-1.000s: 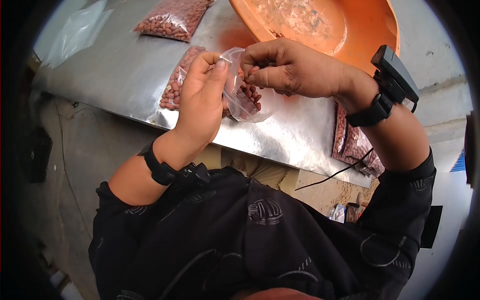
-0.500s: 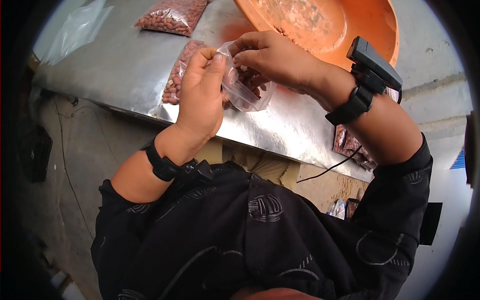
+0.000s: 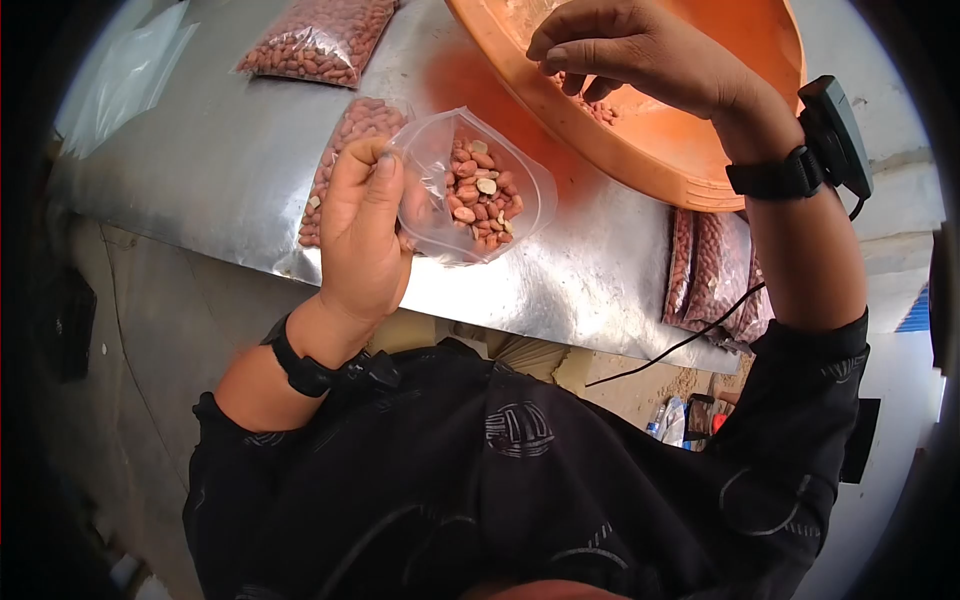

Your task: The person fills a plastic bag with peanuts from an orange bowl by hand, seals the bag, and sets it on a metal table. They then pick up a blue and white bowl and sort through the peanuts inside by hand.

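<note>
My left hand (image 3: 362,225) pinches the left side of a clear plastic bag (image 3: 537,185) between thumb and fingers. The bag's mouth gapes toward me, and reddish peanuts (image 3: 480,190) lie inside, a few of them pale and skinless. Over the near rim of a large orange basin (image 3: 640,168) hangs my right hand (image 3: 640,55), its fingers bent downward and apart, with nothing visible in them. Loose peanuts (image 3: 600,108) lie in the basin just below those fingertips. Part of the basin's inside is hidden by my right hand and forearm.
A filled peanut bag (image 3: 345,130) lies behind my left hand, another (image 3: 318,42) farther back. Several more filled bags (image 3: 718,262) lie at the metal table's (image 3: 200,165) right edge. Clear plastic sheets or bags (image 3: 125,85) lie far left. A black cable (image 3: 680,333) hangs from my right wrist device.
My right hand has left the bag and moved right and up over the basin. The bag in my left hand has tipped, so its mouth and the peanuts inside now show.
</note>
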{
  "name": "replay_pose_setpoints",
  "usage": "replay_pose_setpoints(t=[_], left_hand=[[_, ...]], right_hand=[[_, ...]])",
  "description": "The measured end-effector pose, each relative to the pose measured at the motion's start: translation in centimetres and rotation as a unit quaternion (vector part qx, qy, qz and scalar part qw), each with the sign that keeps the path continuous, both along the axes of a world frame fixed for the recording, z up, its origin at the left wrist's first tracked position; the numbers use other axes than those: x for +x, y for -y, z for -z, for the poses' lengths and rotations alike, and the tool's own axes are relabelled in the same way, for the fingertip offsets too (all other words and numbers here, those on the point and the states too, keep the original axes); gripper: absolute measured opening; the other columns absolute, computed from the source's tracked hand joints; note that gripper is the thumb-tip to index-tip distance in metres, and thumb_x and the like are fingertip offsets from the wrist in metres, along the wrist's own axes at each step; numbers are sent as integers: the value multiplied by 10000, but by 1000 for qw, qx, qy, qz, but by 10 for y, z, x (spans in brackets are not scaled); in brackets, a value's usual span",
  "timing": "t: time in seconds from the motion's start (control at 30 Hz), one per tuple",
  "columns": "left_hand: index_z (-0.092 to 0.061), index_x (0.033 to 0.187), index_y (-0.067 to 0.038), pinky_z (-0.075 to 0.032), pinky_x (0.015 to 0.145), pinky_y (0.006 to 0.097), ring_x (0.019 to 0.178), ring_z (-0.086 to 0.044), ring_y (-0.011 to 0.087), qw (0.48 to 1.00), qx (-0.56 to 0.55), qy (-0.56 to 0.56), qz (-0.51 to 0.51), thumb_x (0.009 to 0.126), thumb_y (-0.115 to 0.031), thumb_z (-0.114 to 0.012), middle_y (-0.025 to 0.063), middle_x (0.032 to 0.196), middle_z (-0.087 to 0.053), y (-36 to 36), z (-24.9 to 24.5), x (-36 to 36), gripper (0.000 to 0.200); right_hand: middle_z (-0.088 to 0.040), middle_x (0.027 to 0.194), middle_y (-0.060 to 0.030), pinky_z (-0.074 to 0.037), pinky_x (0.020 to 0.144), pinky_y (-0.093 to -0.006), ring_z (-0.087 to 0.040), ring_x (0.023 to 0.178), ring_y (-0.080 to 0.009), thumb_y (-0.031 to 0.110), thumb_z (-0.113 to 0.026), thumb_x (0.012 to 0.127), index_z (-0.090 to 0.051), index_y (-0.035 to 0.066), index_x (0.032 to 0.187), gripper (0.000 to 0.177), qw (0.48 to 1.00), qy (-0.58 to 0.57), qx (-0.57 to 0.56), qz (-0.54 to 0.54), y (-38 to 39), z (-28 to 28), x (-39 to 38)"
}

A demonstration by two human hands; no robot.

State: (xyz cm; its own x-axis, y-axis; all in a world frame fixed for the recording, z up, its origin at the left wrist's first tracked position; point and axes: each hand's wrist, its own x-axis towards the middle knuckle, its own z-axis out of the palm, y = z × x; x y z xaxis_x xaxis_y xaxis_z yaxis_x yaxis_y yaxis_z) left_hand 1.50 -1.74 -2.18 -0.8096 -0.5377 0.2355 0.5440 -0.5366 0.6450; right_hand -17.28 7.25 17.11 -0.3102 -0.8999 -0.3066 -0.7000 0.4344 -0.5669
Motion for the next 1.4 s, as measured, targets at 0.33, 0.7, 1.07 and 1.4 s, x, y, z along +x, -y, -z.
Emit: replay_pose_setpoints(t=[0.33,0.7,1.07,1.4], left_hand=[[-417,1069,-56,-349,572,169,628,-417,37,994,-111,-5,-24,1003,-194,-412,3,724,-498,3,16,5,153],[-393,1074,-53,-329,563,182,600,-399,48,994,-107,0,0,1003,-189,-395,34,696,-502,3,15,10,153],[-394,1070,-42,-320,564,180,597,-388,45,994,-107,-15,-8,1000,-187,-402,29,708,-507,4,15,9,161],[-403,1064,-37,-299,548,169,591,-374,37,992,-127,-10,-4,1006,-189,-382,17,700,-494,7,14,9,164]], right_hand=[[-632,1112,-167,-451,907,-372,-589,1038,-313,194,-575,855,-587,19,1164,355,941,-302,66,-137,18,68,-129],[-574,988,-170,-446,815,-422,-552,946,-357,216,-578,832,-593,24,985,246,942,-283,23,-181,35,126,-160],[-640,710,-76,-491,649,-345,-629,680,-203,286,-468,872,-632,54,859,284,950,-188,247,-16,-43,103,-142],[-591,859,-189,-454,719,-389,-591,814,-297,227,-505,861,-592,-5,833,250,949,-208,235,-33,-71,81,-126]])
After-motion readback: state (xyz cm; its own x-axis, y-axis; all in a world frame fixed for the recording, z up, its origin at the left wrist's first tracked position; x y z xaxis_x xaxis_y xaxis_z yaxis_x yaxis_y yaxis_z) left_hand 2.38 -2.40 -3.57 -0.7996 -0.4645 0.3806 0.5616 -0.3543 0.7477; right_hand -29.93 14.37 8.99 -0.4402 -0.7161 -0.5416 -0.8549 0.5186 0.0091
